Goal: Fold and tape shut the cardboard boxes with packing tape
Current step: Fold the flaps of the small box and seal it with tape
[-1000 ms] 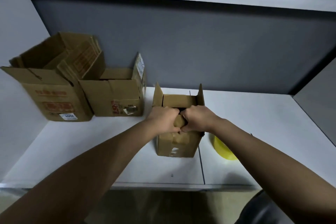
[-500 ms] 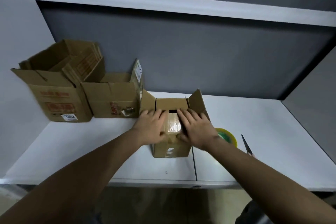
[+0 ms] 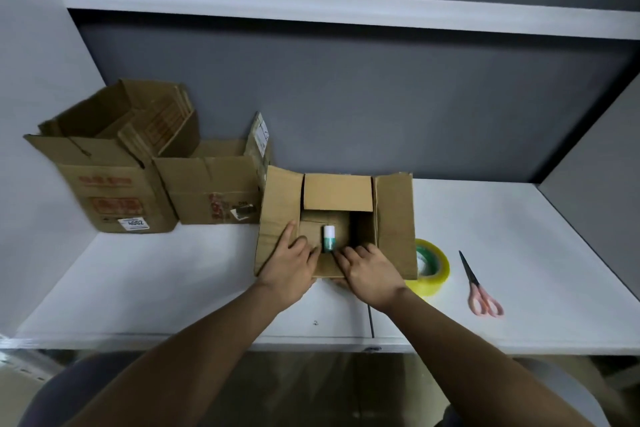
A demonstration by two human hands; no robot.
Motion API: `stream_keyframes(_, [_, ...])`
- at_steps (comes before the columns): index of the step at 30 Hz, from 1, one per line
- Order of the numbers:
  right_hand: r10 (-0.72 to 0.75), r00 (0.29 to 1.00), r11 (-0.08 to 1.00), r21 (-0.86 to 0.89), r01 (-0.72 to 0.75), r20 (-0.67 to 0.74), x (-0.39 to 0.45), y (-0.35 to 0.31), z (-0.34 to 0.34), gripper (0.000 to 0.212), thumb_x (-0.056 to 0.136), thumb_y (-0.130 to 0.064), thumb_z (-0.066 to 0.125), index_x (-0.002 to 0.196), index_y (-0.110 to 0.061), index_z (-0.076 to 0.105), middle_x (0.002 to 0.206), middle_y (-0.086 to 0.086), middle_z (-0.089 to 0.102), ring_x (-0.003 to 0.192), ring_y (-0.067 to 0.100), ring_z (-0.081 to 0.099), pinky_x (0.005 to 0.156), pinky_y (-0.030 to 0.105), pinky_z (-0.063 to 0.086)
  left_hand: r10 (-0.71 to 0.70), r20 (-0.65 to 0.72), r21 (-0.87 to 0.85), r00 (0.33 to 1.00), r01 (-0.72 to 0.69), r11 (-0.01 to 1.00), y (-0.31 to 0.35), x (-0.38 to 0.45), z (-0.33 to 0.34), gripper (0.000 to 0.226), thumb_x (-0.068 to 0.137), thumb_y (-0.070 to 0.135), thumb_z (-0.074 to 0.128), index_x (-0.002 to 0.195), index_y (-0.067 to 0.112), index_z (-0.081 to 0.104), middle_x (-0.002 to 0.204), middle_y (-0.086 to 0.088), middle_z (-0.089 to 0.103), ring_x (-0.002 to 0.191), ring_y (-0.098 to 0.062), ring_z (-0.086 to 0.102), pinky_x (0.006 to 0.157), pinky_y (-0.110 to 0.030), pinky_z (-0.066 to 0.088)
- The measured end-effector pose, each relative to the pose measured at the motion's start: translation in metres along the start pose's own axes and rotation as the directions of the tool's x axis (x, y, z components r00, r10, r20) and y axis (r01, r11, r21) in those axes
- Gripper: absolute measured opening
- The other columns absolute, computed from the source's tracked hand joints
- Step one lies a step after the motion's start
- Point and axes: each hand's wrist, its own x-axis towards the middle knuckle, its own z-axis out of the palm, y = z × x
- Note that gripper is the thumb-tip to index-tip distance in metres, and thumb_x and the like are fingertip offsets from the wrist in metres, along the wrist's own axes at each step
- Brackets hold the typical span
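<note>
both hands (image 3: 289, 265) (image 3: 369, 270) press flat on one open box (image 3: 394, 218); two more boxes (image 3: 110, 191) (image 3: 211, 191) beside.

brown box (image 3: 394, 218) | white-green bottle (image 3: 328, 238) | yellow tape roll (image 3: 433, 269) | pink-handled scissors (image 3: 479, 288) | white table (image 3: 502, 236)

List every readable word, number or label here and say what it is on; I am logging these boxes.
"4002", roughly: white sticker on the large open cardboard box at the far left.
Red print on that box: too blurred to read.
Red marks on the middle open cardboard box: unreadable.
White label on its raised flap: unreadable.
</note>
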Motion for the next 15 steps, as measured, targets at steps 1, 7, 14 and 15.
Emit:
stream_keyframes(1, [-0.005, 1.0, 1.0, 0.01, 0.005, -0.004, 0.0, 0.0, 0.001, 0.043, 0.083, -0.046, 0.058, 0.105, -0.013, 0.074, 0.082, 0.002, 0.068, 0.065, 0.019, 0.062, 0.07, 0.028, 0.049, 0.01, 0.001, -0.001, 1.0, -0.01, 1.0, -0.002, 0.0, 0.001, 0.059, 0.101, 0.04, 0.027, 0.147, 0.003, 0.026, 0.13, -0.018, 0.051, 0.127, -0.033, 0.038, 0.106, -0.055, -0.02])
stream_keyframes(7, [-0.019, 0.996, 0.994, 0.109, 0.009, 0.091, 0.011, 0.016, -0.019, 0.065, 0.099, -0.05, 0.03, 0.146, -0.005, 0.034, 0.136, 0.018, 0.049, 0.118, 0.032, 0.052, 0.103, 0.04, 0.035, 0.026, 0.006, -0.09, 1.0, -0.026, 0.996, -0.02, 0.011, -0.007, 0.07, 0.096, 0.053, 0.033, 0.149, 0.007, 0.022, 0.144, -0.016, 0.039, 0.139, -0.03, 0.025, 0.113, -0.049, -0.016])
stream_keyframes(14, [0.067, 0.997, 0.993, 0.099, -0.071, 0.047, 0.002, 0.014, -0.024, 0.095, 0.079, -0.064, -0.001, 0.152, -0.007, 0.019, 0.141, 0.014, 0.043, 0.127, 0.032, 0.042, 0.111, 0.046, 0.027, -0.064, 0.006, -0.128, 0.998, 0.064, 0.99, -0.024, 0.01, -0.006, 0.085, 0.089, 0.069, 0.021, 0.151, 0.01, 0.016, 0.143, -0.015, 0.034, 0.139, -0.031, 0.023, 0.116, -0.057, 0.003])
stream_keyframes(15, [0.093, 0.995, 0.99, 0.101, -0.095, 0.018, 0.001, 0.013, -0.021, 0.093, 0.081, -0.064, 0.002, 0.151, -0.006, 0.023, 0.139, 0.014, 0.046, 0.124, 0.032, 0.045, 0.109, 0.047, 0.031, -0.071, -0.019, -0.119, 0.997, 0.069, 0.99, -0.024, 0.011, -0.004, 0.088, 0.086, 0.07, 0.016, 0.15, 0.01, 0.018, 0.142, -0.014, 0.036, 0.137, -0.031, 0.026, 0.116, -0.056, 0.005])
